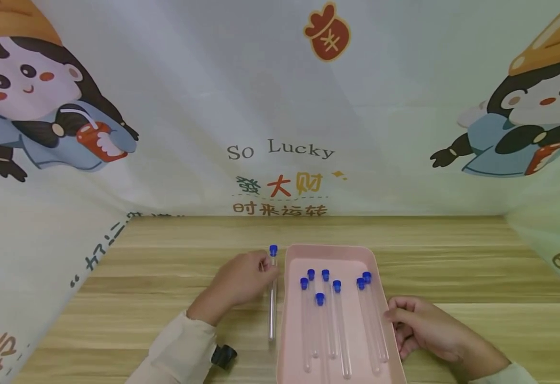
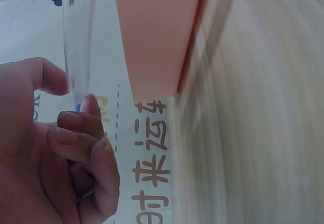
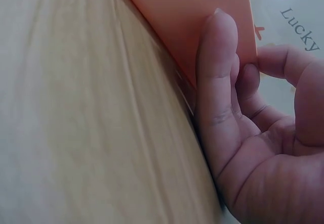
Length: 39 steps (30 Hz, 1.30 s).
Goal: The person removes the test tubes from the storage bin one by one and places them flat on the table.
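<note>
Wood-grain tabletop (image 1: 165, 250) stretches before a printed backdrop (image 1: 189, 106), and on it the left hand (image 1: 244, 278) pinches a blue-stoppered test tube (image 1: 272, 314) near its top, just left of the pink tray (image 1: 342, 260); so high a hold could let the long lower end swing and knock the tray. With thumb and fingers the right hand (image 1: 428, 322) grips the tray's right edge, where any tilt might roll the loose tubes (image 1: 337, 287) together, and the raised left wall stands between them and the held one.

Screened tabletop booth (image 1: 280, 106) — wood-grain table (image 1: 174, 245), white walls (image 1: 400, 96) on three sides (printed cartoon figures (image 1: 40, 90))
</note>
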Each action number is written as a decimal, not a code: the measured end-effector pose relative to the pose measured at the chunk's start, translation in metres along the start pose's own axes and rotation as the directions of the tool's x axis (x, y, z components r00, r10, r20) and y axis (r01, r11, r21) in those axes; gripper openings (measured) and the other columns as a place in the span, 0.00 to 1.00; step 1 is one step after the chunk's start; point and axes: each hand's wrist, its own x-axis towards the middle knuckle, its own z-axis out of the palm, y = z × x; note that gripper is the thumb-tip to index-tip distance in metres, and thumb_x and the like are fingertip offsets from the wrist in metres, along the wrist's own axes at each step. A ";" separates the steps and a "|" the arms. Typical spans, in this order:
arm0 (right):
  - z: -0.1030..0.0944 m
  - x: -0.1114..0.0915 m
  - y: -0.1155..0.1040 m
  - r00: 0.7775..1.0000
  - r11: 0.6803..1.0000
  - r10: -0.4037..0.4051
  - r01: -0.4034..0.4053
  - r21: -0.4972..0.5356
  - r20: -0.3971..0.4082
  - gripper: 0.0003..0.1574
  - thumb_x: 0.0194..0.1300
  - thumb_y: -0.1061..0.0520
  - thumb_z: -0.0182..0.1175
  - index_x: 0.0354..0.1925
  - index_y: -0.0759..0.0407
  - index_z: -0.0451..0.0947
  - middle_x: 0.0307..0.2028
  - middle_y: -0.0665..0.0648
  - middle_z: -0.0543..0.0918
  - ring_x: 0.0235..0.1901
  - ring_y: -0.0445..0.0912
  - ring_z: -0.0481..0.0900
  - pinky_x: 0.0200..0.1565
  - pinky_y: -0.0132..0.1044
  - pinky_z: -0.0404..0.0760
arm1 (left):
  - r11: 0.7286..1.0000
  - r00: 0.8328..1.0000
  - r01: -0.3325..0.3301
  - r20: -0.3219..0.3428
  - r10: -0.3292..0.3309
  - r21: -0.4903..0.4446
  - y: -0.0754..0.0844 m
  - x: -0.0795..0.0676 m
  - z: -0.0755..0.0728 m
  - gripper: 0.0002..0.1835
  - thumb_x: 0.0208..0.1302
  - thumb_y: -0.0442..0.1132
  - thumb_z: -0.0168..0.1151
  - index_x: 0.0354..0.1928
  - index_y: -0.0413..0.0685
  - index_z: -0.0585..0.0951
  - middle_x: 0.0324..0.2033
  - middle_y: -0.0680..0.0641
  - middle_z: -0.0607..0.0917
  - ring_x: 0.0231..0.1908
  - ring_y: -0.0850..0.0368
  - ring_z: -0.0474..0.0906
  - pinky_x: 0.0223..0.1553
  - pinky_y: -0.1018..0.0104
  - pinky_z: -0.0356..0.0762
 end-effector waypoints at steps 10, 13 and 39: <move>-0.001 -0.001 -0.003 1.000 1.000 -0.002 0.002 0.004 0.018 0.10 0.76 0.58 0.48 0.33 0.55 0.70 0.26 0.50 0.81 0.24 0.40 0.82 0.30 0.35 0.84 | 0.999 0.999 0.013 0.040 -0.015 0.049 -0.011 0.005 0.007 0.15 0.66 0.51 0.56 0.24 0.54 0.73 0.18 0.55 0.74 0.19 0.59 0.69 0.21 0.65 0.63; -0.001 -0.001 -0.003 1.000 1.000 0.002 -0.002 0.004 0.019 0.10 0.76 0.58 0.48 0.33 0.55 0.70 0.26 0.50 0.81 0.24 0.40 0.82 0.29 0.35 0.84 | 0.998 0.999 0.005 0.046 -0.008 0.068 -0.011 0.005 0.008 0.13 0.64 0.50 0.56 0.23 0.55 0.73 0.18 0.55 0.73 0.19 0.59 0.68 0.21 0.66 0.63; 0.002 -0.001 -0.002 1.000 1.000 0.000 0.000 -0.011 0.009 0.11 0.76 0.58 0.47 0.32 0.54 0.67 0.26 0.50 0.81 0.23 0.40 0.82 0.28 0.34 0.83 | 0.993 0.995 -0.022 0.102 0.010 0.114 -0.018 0.004 0.014 0.23 0.65 0.50 0.59 0.13 0.56 0.68 0.12 0.58 0.66 0.16 0.62 0.62 0.20 0.66 0.56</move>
